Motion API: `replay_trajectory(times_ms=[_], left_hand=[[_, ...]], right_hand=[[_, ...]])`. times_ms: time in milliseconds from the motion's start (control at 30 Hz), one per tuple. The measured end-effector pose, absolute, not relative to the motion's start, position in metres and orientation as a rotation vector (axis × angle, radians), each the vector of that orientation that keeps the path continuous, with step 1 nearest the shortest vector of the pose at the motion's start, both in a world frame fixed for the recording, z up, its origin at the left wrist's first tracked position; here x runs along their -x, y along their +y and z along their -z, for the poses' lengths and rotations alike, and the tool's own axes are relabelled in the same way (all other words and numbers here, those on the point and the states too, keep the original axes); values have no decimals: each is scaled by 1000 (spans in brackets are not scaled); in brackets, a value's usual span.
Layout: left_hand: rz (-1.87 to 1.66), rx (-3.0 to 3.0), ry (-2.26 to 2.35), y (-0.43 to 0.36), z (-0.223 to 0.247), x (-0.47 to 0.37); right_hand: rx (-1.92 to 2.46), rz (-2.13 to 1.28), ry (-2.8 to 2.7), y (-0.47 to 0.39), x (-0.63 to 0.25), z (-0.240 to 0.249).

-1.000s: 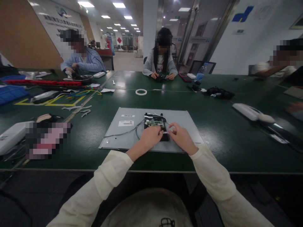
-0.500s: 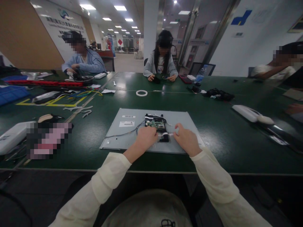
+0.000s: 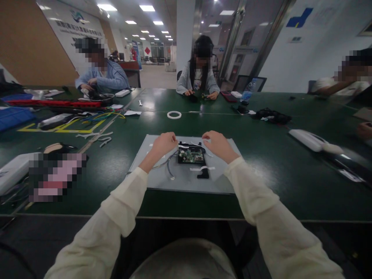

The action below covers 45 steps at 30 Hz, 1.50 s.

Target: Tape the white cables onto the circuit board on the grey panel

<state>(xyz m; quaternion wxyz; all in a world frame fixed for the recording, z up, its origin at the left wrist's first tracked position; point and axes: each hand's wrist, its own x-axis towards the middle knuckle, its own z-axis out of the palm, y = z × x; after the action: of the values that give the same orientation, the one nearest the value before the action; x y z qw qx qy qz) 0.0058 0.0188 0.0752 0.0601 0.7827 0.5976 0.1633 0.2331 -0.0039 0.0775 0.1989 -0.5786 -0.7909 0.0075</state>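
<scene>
A flat grey panel (image 3: 157, 185) lies on the table in front of me. On it sits a black bracket (image 3: 203, 175) with a green circuit board (image 3: 190, 156). A strip of white tape (image 3: 210, 168) crosses the bracket's lower arm. Another thin white strip (image 3: 208, 151) runs by its upper right corner. My left hand (image 3: 165, 143) is closed at the bracket's upper left corner. My right hand (image 3: 218, 143) is closed, fingertips together, by the upper right corner. What either holds is hidden. A grey cable (image 3: 169, 170) trails left from the board.
A roll of white tape (image 3: 174, 114) lies beyond the panel. At left are a phone-like pink item (image 3: 62, 176), a white case (image 3: 17, 170) and coloured wires (image 3: 107, 115). A white device (image 3: 306, 140) is at right. Other people sit around the table.
Both hands have moved away from me, from the bracket's lower end to its upper corners. The lower tape strip is now uncovered and lies across the bracket's arm.
</scene>
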Motion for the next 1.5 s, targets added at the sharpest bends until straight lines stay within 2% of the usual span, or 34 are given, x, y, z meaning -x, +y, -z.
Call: replay_trajectory(times_ms=[133,300,933,1300,1500], left_hand=[[-703,-2263,1638,44,-46,-7],[-836,-2219,1547,48,-24,-6],[-896,-2303,1198,41,-20,4],[-847,-2154,1183,46,-14,3],[-765,-2316,1051,43,-18,3]], right_hand=[[1385,-88,-2324,17,-203,-57],[1400,-113,-2334,16,-184,-37],[1408,-175,-2304,13,-184,-29],[1371,-179,-2244,8,-183,-30],[1351,-180,-2221,7,-182,-30]])
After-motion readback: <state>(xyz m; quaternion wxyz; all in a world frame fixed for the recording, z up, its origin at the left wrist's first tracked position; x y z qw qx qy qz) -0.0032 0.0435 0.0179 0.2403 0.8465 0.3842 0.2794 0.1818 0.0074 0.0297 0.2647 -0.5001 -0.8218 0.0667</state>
